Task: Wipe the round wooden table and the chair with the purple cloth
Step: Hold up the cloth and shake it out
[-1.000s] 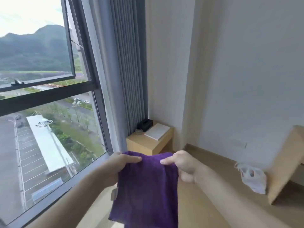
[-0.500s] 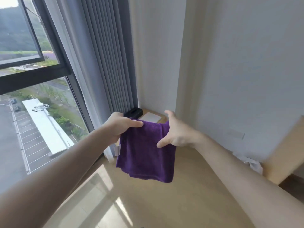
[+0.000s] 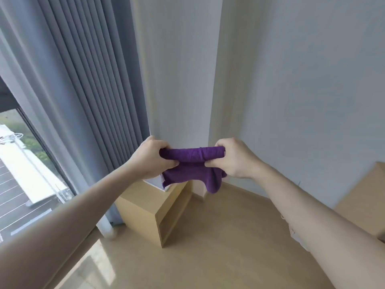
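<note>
Just above the small wooden cabinet [image 3: 145,207], both the left hand [image 3: 151,158] and right hand [image 3: 232,158] are gripping the purple cloth [image 3: 192,163], fingers curled tight round its rolled top edge, probably bunching it into a wiping pad.

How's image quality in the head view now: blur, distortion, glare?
Head view: wide-angle bowing, the curtain pleats and wall corners lean outward; left hand, right hand and purple cloth fairly sharp; forearms soft near the frame edges; daylight from the window blows out the roof outside and leaves a bright patch on the floor.
</note>
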Tool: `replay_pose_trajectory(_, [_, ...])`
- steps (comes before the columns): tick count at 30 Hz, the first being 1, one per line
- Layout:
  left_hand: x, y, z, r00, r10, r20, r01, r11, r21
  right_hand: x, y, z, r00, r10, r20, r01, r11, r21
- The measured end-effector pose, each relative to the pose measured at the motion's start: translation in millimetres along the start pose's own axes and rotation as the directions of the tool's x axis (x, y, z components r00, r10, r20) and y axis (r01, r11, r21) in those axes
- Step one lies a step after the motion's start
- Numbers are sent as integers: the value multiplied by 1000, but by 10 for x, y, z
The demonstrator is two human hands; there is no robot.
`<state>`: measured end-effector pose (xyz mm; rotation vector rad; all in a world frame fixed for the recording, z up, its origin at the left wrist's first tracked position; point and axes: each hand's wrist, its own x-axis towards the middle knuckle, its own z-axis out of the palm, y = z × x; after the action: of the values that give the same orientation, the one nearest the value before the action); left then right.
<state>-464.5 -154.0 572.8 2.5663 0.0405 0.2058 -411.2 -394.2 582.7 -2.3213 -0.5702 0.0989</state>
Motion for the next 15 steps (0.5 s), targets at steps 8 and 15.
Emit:
replay_pose_trajectory(8, [948, -286, -12, 991, -75, 110, 133, 608, -783, 1103, 363, -124, 999, -21, 48, -9, 827, 562])
replay_pose_trajectory(15, [1711, -331, 560, 902, -419, 106, 250, 306, -919, 2214, 890, -213, 992, -79, 95, -11, 709, 705])
